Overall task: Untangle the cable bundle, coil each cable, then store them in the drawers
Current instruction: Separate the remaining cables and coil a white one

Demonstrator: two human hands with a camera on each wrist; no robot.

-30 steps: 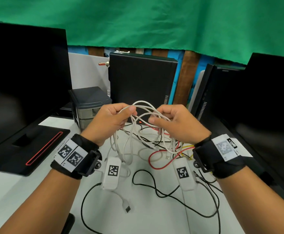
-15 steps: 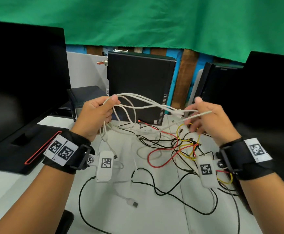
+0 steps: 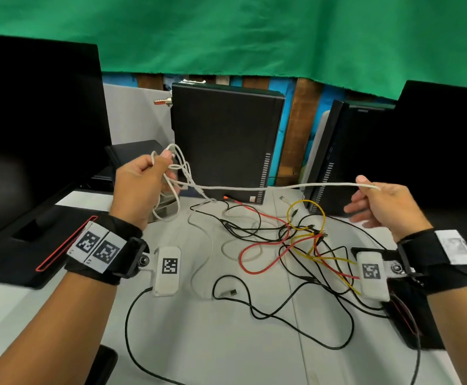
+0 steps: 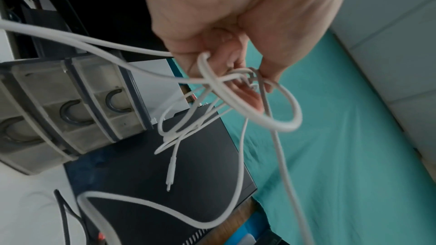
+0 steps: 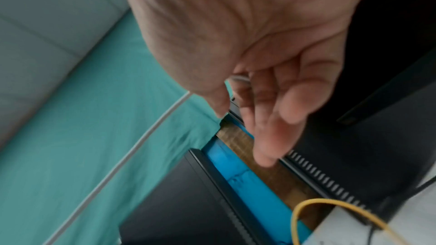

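Head view. Left hand (image 3: 140, 187), at 10 o'clock from the frame centre: fingers curled round several loops of white cable (image 3: 268, 187), which hang from the fist. One strand of the same cable runs taut toward 3 o'clock to the right hand (image 3: 385, 207), which pinches it between thumb and forefinger, the other fingers loosely spread. Both hands are raised above the bench (image 3: 226, 343). Cable bundle (image 3: 296, 245): black, red and yellow leads tangled on the bench, at 5 o'clock from the frame centre, between the two wrists. Drawers (image 3: 132, 154): small dark unit at the back of the bench, just behind the left hand, largely hidden by it. Black computer case (image 3: 226, 140): upright at 12 o'clock from the bundle. Green cloth (image 3: 226, 34): hung across the top.

Left wrist view. Left hand (image 4: 235, 31) gripping the white cable (image 4: 278, 118), a loop circling under the fingertips and a plug end dangling. Drawers (image 4: 70, 105) at 9 o'clock, with translucent fronts and dark curved handles, all pushed in.

Right wrist view. Blurred. Right hand (image 5: 259, 62) with the white cable (image 5: 132, 148) leaving the thumb side toward 7 o'clock; the lower fingers extended. A yellow lead (image 5: 330, 204) loops at 5 o'clock.
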